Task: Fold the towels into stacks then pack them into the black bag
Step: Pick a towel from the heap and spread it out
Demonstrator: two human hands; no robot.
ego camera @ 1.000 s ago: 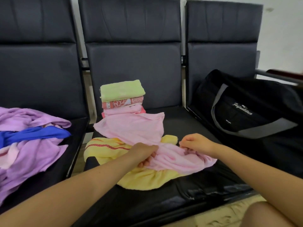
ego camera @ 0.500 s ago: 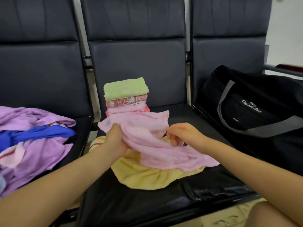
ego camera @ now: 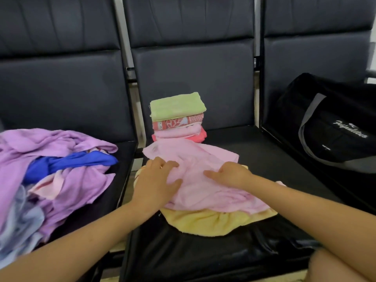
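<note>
A light pink towel (ego camera: 205, 180) lies spread on the middle seat, over a yellow towel (ego camera: 211, 222). My left hand (ego camera: 156, 182) rests flat on its left part with fingers straight. My right hand (ego camera: 232, 174) presses flat on its right part. Behind them stands a stack of folded towels (ego camera: 178, 117), green on top, then patterned red, pink and coral. The black bag (ego camera: 333, 127) sits on the right seat.
A loose heap of purple, blue, pale pink and light blue towels (ego camera: 50, 171) covers the left seat. The dark seat backs (ego camera: 193, 74) rise behind the stack. My knee shows at the bottom right.
My hands carried the near edge of the pink towel up and away toward the stack, let go of it, and now lie flat on the towel.
</note>
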